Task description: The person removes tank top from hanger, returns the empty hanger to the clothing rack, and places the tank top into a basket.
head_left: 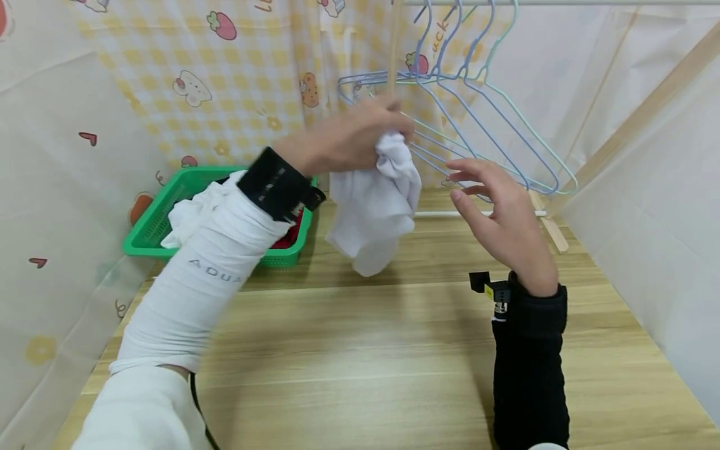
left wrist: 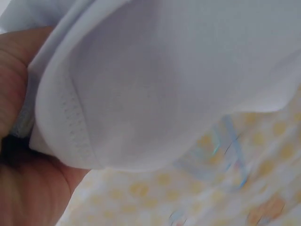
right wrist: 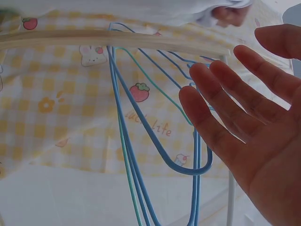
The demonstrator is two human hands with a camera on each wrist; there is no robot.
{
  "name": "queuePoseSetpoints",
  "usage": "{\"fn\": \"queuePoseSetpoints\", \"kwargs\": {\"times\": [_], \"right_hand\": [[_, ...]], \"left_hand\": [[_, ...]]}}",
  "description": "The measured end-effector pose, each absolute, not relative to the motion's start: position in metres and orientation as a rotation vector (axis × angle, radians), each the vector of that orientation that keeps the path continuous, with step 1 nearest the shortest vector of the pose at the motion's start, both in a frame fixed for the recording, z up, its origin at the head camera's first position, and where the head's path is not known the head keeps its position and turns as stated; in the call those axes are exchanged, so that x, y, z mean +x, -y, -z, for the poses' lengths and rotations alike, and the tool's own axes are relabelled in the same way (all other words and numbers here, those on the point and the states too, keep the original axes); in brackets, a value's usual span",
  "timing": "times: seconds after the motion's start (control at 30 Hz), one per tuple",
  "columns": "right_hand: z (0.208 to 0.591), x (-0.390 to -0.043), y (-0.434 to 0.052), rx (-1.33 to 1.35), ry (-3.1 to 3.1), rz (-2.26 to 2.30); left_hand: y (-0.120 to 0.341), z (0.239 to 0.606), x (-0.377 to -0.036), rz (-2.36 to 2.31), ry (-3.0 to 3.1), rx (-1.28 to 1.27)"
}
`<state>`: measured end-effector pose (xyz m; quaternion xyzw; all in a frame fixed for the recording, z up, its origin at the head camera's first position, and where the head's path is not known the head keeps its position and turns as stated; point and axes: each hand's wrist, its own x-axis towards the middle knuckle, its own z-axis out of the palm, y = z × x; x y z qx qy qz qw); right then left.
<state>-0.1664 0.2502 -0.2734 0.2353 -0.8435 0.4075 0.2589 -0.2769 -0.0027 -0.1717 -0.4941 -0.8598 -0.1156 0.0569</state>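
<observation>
My left hand (head_left: 360, 134) grips the top of a bunched white garment (head_left: 374, 209), which hangs above the wooden table (head_left: 394, 350). In the left wrist view the white garment (left wrist: 164, 80) fills the frame, with my palm (left wrist: 28, 188) at the lower left. To the right of the cloth my right hand (head_left: 495, 212) is held open with fingers spread, holding nothing. Its fingers (right wrist: 225, 108) are just in front of several blue and green wire hangers (head_left: 478, 125) that hang from a rail (head_left: 562, 2). The same hangers (right wrist: 141, 141) show in the right wrist view.
A green plastic basket (head_left: 169, 219) with white and red clothes stands at the back left of the table. Patterned curtains (head_left: 197, 81) close off the back and left; plain white sheeting (head_left: 647, 187) is on the right. A wooden frame post (head_left: 394, 44) stands behind the hangers.
</observation>
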Motion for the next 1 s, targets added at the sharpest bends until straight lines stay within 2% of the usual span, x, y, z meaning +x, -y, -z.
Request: {"fn": "queuePoseSetpoints", "kwargs": {"times": [0.17,0.3,0.5,0.73,1.0], "right_hand": [[0.273,-0.165,-0.251,0.621,2.301,-1.092],[0.273,-0.163,-0.252,0.614,2.305,-1.081],[0.272,-0.161,-0.252,0.597,2.317,-1.084],[0.272,-0.163,-0.251,0.602,2.322,-1.100],[0.272,-0.163,-0.250,0.603,2.319,-1.112]], "left_hand": [[0.039,0.130,-0.275,0.341,2.462,-1.308],[0.068,0.101,-0.275,0.332,2.513,-1.058],[0.109,0.078,-0.277,0.340,2.639,-0.667],[0.152,0.083,-0.290,0.444,2.686,-0.509],[0.203,0.120,-0.317,0.329,2.817,-0.440]]}}
